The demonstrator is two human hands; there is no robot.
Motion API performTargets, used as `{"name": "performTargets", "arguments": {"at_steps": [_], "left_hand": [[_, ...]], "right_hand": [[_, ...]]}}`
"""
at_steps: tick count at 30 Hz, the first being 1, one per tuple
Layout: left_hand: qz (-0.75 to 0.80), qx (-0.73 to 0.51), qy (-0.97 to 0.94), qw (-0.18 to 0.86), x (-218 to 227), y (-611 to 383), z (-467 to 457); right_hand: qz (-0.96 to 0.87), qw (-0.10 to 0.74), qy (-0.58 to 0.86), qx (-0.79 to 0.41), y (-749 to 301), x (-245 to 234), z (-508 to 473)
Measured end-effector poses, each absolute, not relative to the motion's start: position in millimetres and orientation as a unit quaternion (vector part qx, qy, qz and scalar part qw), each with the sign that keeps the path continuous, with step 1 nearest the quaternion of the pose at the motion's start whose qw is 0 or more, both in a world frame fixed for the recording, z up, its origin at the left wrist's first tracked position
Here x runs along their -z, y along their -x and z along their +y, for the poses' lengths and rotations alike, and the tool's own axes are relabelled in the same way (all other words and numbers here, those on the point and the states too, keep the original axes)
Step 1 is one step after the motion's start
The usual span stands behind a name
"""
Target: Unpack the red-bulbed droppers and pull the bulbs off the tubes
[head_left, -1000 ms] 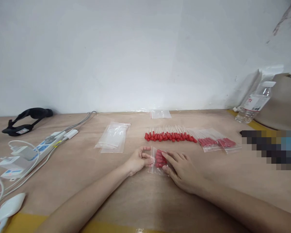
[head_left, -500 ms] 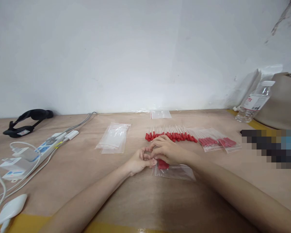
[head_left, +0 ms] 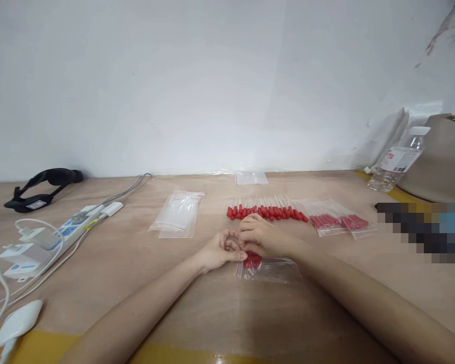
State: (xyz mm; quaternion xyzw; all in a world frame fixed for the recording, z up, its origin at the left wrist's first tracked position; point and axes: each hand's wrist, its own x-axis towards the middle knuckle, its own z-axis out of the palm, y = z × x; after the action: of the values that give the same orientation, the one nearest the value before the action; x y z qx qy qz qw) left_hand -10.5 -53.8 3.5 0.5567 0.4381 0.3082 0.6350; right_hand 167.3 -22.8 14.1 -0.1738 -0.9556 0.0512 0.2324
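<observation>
A small clear zip bag (head_left: 273,270) lies flat on the wooden table (head_left: 220,313) with red-tipped sticks bunched at its left end. My left hand (head_left: 218,250) pinches that left end with curled fingers. My right hand (head_left: 263,237) is closed over the same end, fingers pressed onto the red tips. Just behind my hands lies a row of loose red-tipped sticks (head_left: 267,211).
Two filled bags (head_left: 339,222) lie right of the loose row. A stack of empty clear bags (head_left: 178,215) sits to the left, one more bag (head_left: 251,178) by the wall. A power strip with cables (head_left: 49,237), a black strap (head_left: 41,189) and a water bottle (head_left: 398,161) line the edges.
The bag was turned from upright to lying sideways, its length now pointing right. My right hand moved from the bag's right side onto its left end, close against my left hand.
</observation>
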Motion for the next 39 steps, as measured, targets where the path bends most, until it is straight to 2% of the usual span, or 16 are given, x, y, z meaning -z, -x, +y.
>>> {"name": "performTargets", "arguments": {"at_steps": [12, 18, 22, 24, 31, 39], "left_hand": [[0.433, -0.293, -0.508, 0.685, -6, 16, -50], [0.468, -0.245, -0.663, 0.53, -5, 13, -57], [0.439, -0.265, -0.795, 0.325, -5, 15, -59], [0.416, -0.271, -0.829, 0.259, -3, 15, -58], [0.402, -0.266, -0.854, 0.195, 10, 17, -53], [0.43, -0.271, -0.838, 0.199, 11, 21, -54]], "right_hand": [[-0.939, 0.284, 0.186, 0.049, -174, -7, -32], [-0.941, 0.281, 0.179, 0.057, -172, -2, -34], [-0.934, 0.3, 0.178, 0.078, -171, 0, -35], [-0.933, 0.298, 0.181, 0.087, -171, 2, -35], [-0.95, 0.262, 0.158, 0.071, -168, 5, -35], [-0.946, 0.232, 0.222, -0.041, -183, -21, -48]]}}
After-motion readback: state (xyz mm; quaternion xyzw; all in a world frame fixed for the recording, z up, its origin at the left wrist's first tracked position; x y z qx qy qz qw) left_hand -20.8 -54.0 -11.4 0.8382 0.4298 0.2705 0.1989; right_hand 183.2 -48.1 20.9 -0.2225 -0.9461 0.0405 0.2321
